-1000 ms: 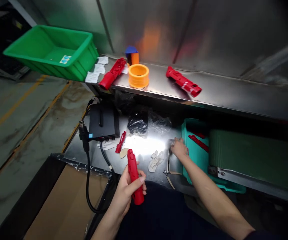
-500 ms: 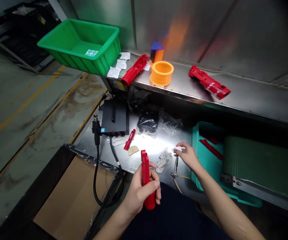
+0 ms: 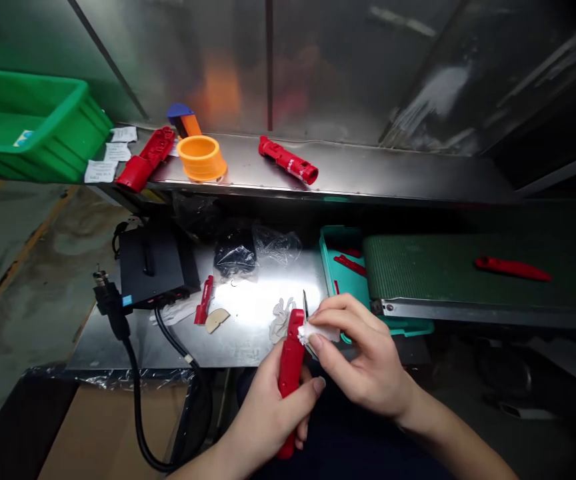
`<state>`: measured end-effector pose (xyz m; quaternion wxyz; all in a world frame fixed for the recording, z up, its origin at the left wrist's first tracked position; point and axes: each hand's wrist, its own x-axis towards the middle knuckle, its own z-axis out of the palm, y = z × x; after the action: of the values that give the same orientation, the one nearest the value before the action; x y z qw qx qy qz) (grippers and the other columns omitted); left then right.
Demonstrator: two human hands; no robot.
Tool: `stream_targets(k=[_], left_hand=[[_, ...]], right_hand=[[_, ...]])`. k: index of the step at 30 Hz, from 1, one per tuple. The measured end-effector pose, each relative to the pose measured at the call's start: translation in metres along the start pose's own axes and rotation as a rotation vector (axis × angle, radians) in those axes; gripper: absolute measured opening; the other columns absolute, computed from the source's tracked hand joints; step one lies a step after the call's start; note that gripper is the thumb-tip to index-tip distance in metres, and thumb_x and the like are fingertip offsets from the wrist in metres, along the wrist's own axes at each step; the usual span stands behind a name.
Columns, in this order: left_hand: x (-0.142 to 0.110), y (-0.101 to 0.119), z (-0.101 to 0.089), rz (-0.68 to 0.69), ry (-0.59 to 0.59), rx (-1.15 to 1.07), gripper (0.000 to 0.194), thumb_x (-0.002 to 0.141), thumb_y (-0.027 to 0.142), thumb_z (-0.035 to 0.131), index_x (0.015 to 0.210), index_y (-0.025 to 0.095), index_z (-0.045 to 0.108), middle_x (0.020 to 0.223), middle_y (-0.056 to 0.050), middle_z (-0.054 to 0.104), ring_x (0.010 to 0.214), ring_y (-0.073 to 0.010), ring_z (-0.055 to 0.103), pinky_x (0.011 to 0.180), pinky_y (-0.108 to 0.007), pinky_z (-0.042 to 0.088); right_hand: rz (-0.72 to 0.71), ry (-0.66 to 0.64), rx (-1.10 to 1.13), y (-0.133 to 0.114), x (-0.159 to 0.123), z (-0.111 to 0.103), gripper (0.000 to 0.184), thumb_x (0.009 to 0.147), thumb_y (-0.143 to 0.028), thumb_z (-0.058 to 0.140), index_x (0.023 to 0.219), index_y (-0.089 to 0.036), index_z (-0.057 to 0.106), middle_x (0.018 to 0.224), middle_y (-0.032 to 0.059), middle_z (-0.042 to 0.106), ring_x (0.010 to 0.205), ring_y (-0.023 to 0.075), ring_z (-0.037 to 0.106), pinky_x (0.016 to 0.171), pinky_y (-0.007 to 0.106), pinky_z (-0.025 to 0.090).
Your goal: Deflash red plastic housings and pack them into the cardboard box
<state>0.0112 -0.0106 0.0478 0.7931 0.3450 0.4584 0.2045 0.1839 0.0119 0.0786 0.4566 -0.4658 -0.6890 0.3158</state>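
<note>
My left hand is wrapped round a red plastic housing, held upright and close to my body. In my right hand, a small white cloth is pinched between thumb and fingers. The cloth meets the upper right edge of the housing, or nearly so; exact contact is hard to tell. Behind the hands, a thin metal tip of the pliers shows, their handles hidden. Beside it lies a crumpled pale glove on the metal table.
A conveyor belt at right carries a red part. Next to it is a teal bin. The shelf holds red housings, an orange ring and a green crate. A black power box with thick cable stands left.
My right hand has come from the table beside the pliers to the red housing, bringing the white cloth. The view has turned right, showing more of the conveyor. My left hand keeps its hold.
</note>
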Motion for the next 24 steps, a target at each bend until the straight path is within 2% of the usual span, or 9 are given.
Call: stream_targets(k=[5, 9, 14, 20, 24], left_hand=[[0.001, 0.0, 0.012, -0.016, 0.008, 0.069, 0.048, 0.089, 0.051, 0.068, 0.118, 0.02, 0.047, 0.042, 0.012, 0.05, 0.032, -0.01, 0.043, 0.034, -0.017, 0.038], [-0.003, -0.001, 0.02, -0.031, 0.068, 0.121, 0.045, 0.089, 0.048, 0.067, 0.12, 0.02, 0.048, 0.041, 0.012, 0.048, 0.032, -0.0108, 0.042, 0.033, -0.017, 0.038], [-0.007, -0.001, 0.026, -0.053, 0.108, 0.135, 0.04, 0.089, 0.043, 0.065, 0.117, 0.02, 0.049, 0.042, 0.012, 0.048, 0.033, -0.0113, 0.043, 0.033, -0.018, 0.039], [-0.006, -0.001, 0.028, -0.069, 0.078, 0.101, 0.041, 0.09, 0.042, 0.06, 0.12, 0.019, 0.044, 0.04, 0.013, 0.046, 0.032, -0.0107, 0.041, 0.033, -0.018, 0.039], [-0.008, -0.001, 0.029, -0.068, 0.106, 0.111, 0.045, 0.089, 0.044, 0.062, 0.122, 0.018, 0.046, 0.041, 0.012, 0.048, 0.033, -0.0113, 0.043, 0.034, -0.018, 0.039]], right_hand=[[-0.151, 0.038, -0.178, 0.002, -0.009, -0.005, 0.027, 0.091, -0.004, 0.064, 0.112, -0.022, 0.065, 0.099, 0.0081, 0.061, 0.085, 0.02, 0.065, 0.068, 0.032, 0.058], [-0.232, -0.006, -0.259, 0.001, -0.013, -0.007, 0.026, 0.092, -0.001, 0.057, 0.11, -0.019, 0.06, 0.091, 0.008, 0.061, 0.081, 0.0204, 0.062, 0.065, 0.032, 0.056], [-0.245, -0.069, -0.253, 0.002, -0.007, -0.006, 0.019, 0.094, -0.003, 0.05, 0.102, -0.02, 0.056, 0.086, 0.0066, 0.06, 0.081, 0.0212, 0.061, 0.065, 0.033, 0.055], [-0.224, 0.068, -0.227, 0.006, 0.002, -0.008, 0.016, 0.094, -0.003, 0.052, 0.098, -0.018, 0.055, 0.087, 0.006, 0.057, 0.08, 0.0192, 0.059, 0.068, 0.032, 0.054], [-0.231, -0.03, -0.182, -0.001, -0.004, -0.011, 0.016, 0.094, -0.002, 0.052, 0.098, -0.018, 0.055, 0.087, 0.0059, 0.058, 0.08, 0.0193, 0.059, 0.068, 0.032, 0.054]])
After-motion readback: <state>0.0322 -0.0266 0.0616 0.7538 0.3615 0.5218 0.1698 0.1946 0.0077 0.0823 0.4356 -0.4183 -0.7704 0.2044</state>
